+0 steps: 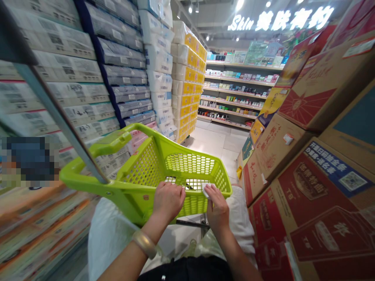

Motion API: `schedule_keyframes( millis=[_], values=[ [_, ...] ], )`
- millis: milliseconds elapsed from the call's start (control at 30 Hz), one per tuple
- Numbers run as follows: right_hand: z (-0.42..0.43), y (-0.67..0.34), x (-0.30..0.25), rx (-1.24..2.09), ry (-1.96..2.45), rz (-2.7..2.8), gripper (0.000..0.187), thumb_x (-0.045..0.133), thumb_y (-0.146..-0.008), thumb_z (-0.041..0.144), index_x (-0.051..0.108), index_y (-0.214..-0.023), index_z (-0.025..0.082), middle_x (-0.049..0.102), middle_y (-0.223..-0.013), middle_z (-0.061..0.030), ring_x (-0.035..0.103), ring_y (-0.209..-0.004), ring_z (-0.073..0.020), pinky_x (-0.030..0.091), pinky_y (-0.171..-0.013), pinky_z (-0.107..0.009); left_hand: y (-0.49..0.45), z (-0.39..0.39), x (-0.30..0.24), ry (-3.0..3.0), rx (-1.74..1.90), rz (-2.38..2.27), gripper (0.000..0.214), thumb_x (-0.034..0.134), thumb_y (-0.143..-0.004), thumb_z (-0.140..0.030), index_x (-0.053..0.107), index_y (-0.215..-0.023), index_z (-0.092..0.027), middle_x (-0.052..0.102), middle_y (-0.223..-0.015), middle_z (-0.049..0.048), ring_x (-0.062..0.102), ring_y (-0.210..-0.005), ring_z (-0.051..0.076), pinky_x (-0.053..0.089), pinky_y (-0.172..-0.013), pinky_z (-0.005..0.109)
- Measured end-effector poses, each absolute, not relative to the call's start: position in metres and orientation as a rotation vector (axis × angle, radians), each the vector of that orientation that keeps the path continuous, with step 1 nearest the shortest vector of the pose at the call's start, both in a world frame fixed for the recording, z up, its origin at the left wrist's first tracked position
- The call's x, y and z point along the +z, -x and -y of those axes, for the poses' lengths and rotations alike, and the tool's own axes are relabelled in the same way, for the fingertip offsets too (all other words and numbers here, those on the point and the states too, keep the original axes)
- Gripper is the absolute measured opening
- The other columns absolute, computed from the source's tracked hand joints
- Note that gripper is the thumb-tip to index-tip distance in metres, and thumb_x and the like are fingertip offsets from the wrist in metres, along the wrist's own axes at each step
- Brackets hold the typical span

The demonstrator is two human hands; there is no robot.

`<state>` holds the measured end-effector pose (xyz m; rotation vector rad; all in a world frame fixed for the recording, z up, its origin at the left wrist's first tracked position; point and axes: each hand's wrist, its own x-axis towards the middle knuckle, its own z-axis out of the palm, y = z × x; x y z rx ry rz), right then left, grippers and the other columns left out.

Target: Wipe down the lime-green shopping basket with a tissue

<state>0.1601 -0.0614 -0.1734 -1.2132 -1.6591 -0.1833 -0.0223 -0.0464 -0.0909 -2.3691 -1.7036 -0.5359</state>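
A lime-green plastic shopping cart (140, 188) stands across in front of me, its perforated basket open at the top. My left hand (168, 199) is closed over the near rim of the basket, and a gold-coloured bracelet circles that wrist. Farther right along the same rim, my right hand (217, 208) presses a small white cloth or tissue (206, 190) against the plastic, with fingers bent over it. Part of the cloth is hidden under the fingers. A metal pole (63, 121) rises from the cart's left end towards the upper left.
Stacked paper packs (125, 70) line the left, with yellow-and-white packs (189, 82) beyond them. Cardboard cartons (319, 203) are piled close on the right. Product shelves (234, 89) stand at the back, past a tiled floor (212, 136).
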Motion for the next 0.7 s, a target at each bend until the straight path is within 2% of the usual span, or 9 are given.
schedule_keyframes(
  millis=[167, 367, 700],
  values=[
    [0.062, -0.132, -0.165, -0.084, 1.082, 1.839, 0.046, 0.042, -0.087, 0.006, 0.066, -0.122, 0.023, 0.069, -0.123, -0.0064, 0.061, -0.122, -0.0222, 0.049, -0.105, -0.045, 0.024, 0.047, -0.091, 2.352, -0.492, 1.696, 0.04, 0.04, -0.094, -0.029, 0.068, -0.068, -0.02, 0.073, -0.075, 0.0069, 0.064, -0.077, 0.023, 0.037, -0.079, 0.04],
    [0.063, -0.166, -0.175, -0.169, 1.186, 1.728, 0.044, 0.041, -0.089, 0.005, 0.066, -0.12, 0.022, 0.071, -0.12, -0.0072, 0.062, -0.12, -0.0229, 0.051, -0.102, -0.044, 0.024, 0.047, -0.091, 2.376, -0.499, 1.693, 0.039, 0.041, -0.094, -0.03, 0.069, -0.068, -0.02, 0.073, -0.075, 0.007, 0.064, -0.078, 0.024, 0.037, -0.079, 0.041],
    [0.062, -0.146, -0.169, -0.136, 1.136, 1.835, 0.044, 0.041, -0.089, 0.006, 0.065, -0.122, 0.023, 0.069, -0.123, -0.0053, 0.06, -0.122, -0.021, 0.048, -0.106, -0.043, 0.025, 0.047, -0.092, 2.365, -0.469, 1.691, 0.04, 0.04, -0.095, -0.03, 0.069, -0.07, -0.02, 0.074, -0.076, 0.0067, 0.064, -0.079, 0.024, 0.035, -0.079, 0.04]
  ],
)
